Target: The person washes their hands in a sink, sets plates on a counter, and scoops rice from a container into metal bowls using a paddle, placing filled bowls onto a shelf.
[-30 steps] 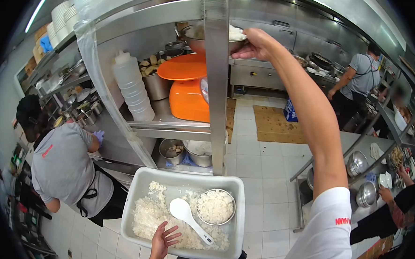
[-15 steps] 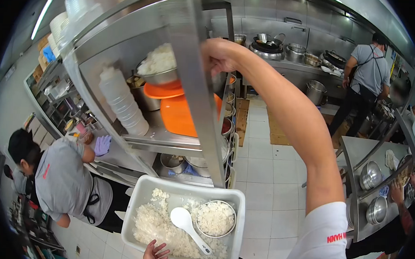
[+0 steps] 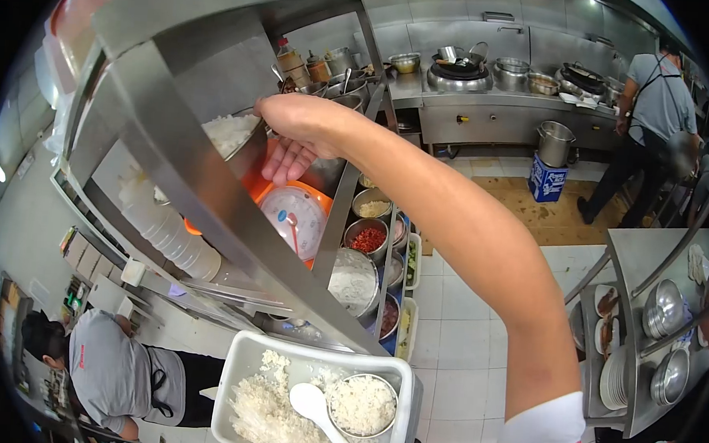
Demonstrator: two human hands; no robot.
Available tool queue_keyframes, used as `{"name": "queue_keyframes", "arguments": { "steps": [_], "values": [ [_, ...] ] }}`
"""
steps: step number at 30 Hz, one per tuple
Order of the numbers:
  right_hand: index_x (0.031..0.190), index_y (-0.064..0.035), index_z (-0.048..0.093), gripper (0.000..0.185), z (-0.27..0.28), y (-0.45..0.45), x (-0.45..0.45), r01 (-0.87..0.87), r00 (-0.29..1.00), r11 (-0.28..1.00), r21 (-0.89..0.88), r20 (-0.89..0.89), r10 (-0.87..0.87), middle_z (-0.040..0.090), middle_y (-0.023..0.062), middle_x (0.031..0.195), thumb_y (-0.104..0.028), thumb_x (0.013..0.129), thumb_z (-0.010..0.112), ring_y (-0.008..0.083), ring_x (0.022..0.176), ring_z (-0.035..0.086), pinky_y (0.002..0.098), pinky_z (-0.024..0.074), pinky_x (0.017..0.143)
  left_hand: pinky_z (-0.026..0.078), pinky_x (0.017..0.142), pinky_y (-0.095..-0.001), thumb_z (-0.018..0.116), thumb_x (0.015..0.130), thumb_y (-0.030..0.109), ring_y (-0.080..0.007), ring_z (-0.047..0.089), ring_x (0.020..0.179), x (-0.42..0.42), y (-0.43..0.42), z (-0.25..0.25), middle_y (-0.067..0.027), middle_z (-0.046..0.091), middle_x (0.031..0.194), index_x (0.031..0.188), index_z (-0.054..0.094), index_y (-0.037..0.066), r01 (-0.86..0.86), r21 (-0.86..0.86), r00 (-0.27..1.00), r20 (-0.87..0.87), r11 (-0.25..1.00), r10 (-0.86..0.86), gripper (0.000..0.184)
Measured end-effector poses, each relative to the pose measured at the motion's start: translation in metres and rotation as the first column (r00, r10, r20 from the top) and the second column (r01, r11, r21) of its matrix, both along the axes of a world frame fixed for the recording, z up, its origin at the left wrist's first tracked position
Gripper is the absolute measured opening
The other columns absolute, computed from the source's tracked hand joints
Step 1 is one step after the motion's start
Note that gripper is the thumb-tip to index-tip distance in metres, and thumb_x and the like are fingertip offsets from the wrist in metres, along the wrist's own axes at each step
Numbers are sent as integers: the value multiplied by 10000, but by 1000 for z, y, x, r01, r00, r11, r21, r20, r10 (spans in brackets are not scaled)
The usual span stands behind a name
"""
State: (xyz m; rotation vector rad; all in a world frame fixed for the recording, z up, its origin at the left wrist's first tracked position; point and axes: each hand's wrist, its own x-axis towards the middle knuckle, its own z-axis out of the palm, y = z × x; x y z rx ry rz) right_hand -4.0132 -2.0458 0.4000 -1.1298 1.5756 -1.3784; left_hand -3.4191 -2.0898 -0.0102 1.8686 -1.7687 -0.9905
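My right hand (image 3: 298,142) reaches into the steel shelf at the edge of a metal bowl of white rice (image 3: 229,137). Its thumb side is close to the rim, and its fingers are apart, pointing down; whether they touch the bowl is unclear. The bowl is on an orange kitchen scale (image 3: 324,197) with a round dial, partly behind the shelf post. Below, a white plastic tub (image 3: 239,352) holds loose rice (image 3: 268,417), a white rice paddle (image 3: 310,401) and a rice-filled round bowl (image 3: 362,405). My left hand is out of view.
A slanted steel post (image 3: 173,156) stands before the bowl. Ribbed plastic bottle (image 3: 173,236) is left of the scale. Containers of red pieces (image 3: 368,239) and white powder (image 3: 353,282) line the shelf's right side. Co-workers stand left (image 3: 126,366) and back right (image 3: 655,109).
The view has shifted, bringing the scale's dial into sight. My right hand shows beside the rice bowl instead of behind the post. My left hand has left the view.
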Motion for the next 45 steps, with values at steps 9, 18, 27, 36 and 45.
{"name": "queue_keyframes", "arguments": {
  "steps": [9, 18, 27, 36, 45],
  "values": [
    [1138, 159, 274, 525, -5, 2, -19, -102, 995, 990, -99, -2, 102, 566, 238, 740, -290, 867, 256, 223, 504, 595, 266, 501, 400, 359, 896, -428, 471, 847, 221, -329, 417, 1039, -57, 7, -56, -226, 313, 1257, 1324, 77, 11, -402, 21, 802, -474, 915, 363, 653],
    [1136, 112, 324, 453, 6, -5, -23, -215, 976, 976, 16, 47, 215, 578, 255, 813, -235, 845, 315, 204, 521, 603, 225, 495, 381, 393, 857, -425, 421, 861, 250, -346, 455, 1028, -64, -6, -68, -232, 375, 1228, 1314, 159, 23, -483, -77, 766, -519, 872, 379, 570],
    [979, -2, 479, 243, 12, -26, 2, -94, 979, 989, 112, 193, 71, 596, 135, 810, -173, 859, 356, 146, 538, 590, 156, 417, 322, 312, 953, -392, 339, 887, 135, -330, 346, 1162, -98, 15, -21, -203, 215, 1349, 1362, 53, 71, -489, 62, 665, -619, 870, 418, 558],
    [1100, 121, 410, 356, 32, 25, 7, 243, 924, 969, -42, 313, -218, 534, 205, 877, -162, 884, 400, 201, 701, 593, 168, 541, 513, 136, 1034, -352, 427, 848, 149, -317, 149, 1273, -48, -2, -83, -208, 104, 1384, 1345, 40, -7, -316, -196, 934, -237, 928, 268, 649],
    [1014, 31, 464, 297, 6, 167, 87, 731, 681, 677, 88, -16, -732, 601, 226, 759, -182, 906, 289, 163, 507, 606, 170, 522, 448, 113, 1031, -426, 482, 777, 50, -343, 118, 1283, -96, -50, 50, -196, 117, 1390, 1304, 225, 4, 452, -521, 771, -179, 724, -611, 588]
  ]
}}
